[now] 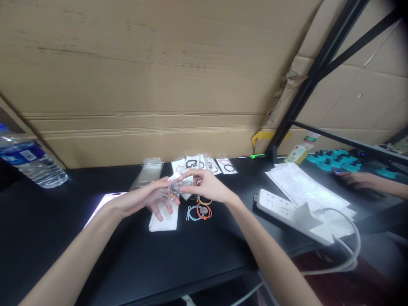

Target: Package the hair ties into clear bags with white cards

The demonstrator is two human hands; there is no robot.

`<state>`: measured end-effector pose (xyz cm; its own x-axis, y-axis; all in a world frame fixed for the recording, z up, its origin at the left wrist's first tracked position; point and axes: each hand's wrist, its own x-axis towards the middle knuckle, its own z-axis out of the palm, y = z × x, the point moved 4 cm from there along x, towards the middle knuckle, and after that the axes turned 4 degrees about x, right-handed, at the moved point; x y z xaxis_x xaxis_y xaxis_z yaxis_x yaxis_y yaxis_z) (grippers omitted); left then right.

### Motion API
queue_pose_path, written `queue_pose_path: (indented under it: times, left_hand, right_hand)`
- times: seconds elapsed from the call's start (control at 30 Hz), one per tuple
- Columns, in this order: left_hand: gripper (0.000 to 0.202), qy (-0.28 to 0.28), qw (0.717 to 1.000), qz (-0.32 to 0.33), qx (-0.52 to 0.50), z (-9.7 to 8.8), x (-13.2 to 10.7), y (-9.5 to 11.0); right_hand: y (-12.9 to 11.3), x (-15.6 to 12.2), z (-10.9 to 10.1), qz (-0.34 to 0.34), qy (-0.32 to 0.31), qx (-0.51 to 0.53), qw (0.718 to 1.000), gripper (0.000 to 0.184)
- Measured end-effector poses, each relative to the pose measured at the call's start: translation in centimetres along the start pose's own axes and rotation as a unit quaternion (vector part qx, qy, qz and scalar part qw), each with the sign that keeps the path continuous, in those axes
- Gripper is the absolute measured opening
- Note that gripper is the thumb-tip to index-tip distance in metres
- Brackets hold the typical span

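Observation:
Between my two hands is a small clear plastic bag [174,187] with something thin and looped in it, partly covered by fingers. My left hand [152,195] supports the bag from the left, its lower fingers spread. From the right, my right hand [208,185] pinches the bag's edge between thumb and fingers. Below my left hand lies a stack of white cards [164,222]. Under my right hand are loose elastic bands: a pale blue one [191,213], an orange one [208,214] and a yellowish one [205,202].
Behind my hands lie clear bags [150,171] and several packaged bands on cards [227,166]. A phone [101,207] and water bottle [35,159] are left. Rightward stand a power strip [287,214], papers [306,187] and a drink bottle [301,149]; another person's hand [357,180] is beyond.

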<state>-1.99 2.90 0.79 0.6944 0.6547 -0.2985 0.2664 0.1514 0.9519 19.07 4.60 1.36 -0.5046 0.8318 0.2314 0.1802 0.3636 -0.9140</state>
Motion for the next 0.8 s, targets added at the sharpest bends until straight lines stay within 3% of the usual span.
queue_pose_path:
  times: [0.1,0.3,0.57,0.7,0.8]
  left_hand:
    - [0.043,0.012,1.000,0.001,0.029,-0.1,-0.2,0.0]
    - [0.051,0.038,0.999,-0.005,-0.004,-0.6,-0.3,-0.4]
    - [0.062,0.018,0.999,-0.007,-0.042,-0.7,-0.2,-0.7]
    - [0.060,0.015,0.999,0.001,-0.042,-0.7,-0.2,-0.6]
    - [0.050,0.072,0.997,0.031,0.004,-1.6,-0.3,-0.1]
  right_hand:
    - [-0.3,-0.2,-1.0,0.004,0.014,-0.003,1.000,0.040]
    - [-0.3,-0.6,-3.1,-0.003,0.046,0.047,0.998,0.032]
    - [1.5,0.0,-3.6,0.043,0.116,0.106,0.987,0.027]
    - [1.9,0.2,-3.6,0.037,0.120,0.105,0.987,0.032]
    - [1.9,0.1,-3.9,0.013,0.128,0.080,0.989,0.028]
